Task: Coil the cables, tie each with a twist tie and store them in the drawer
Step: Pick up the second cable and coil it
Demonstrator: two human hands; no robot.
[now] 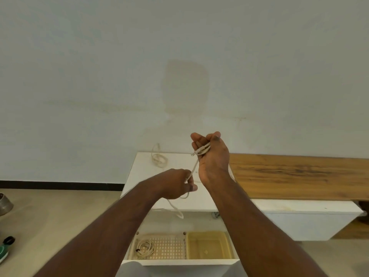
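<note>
The right hand [211, 154] is raised above the white counter [143, 176], its fingers curled round a small bundle of turns of a white cable [194, 165], with the cable's plug end sticking out to the left of the grip. From that bundle the cable runs down and to the left into the left hand [178, 183], which pinches it between thumb and fingers, lower and nearer than the right hand. Past the left hand's grip the loose remainder loops under the hand and hangs over the near edge of the counter, its tail dangling above the open drawer [179, 261]. On the far left part of the counter a second cable [158, 158] lies in a loose coil, well apart from both hands. In the drawer, a coiled cable [145, 248] rests in the left compartment, a perforated tray [169, 246]; just beside it on the right sits a yellowish translucent bin [209, 245]. A wooden bench top [299, 174] extends to the right of the counter.
</note>
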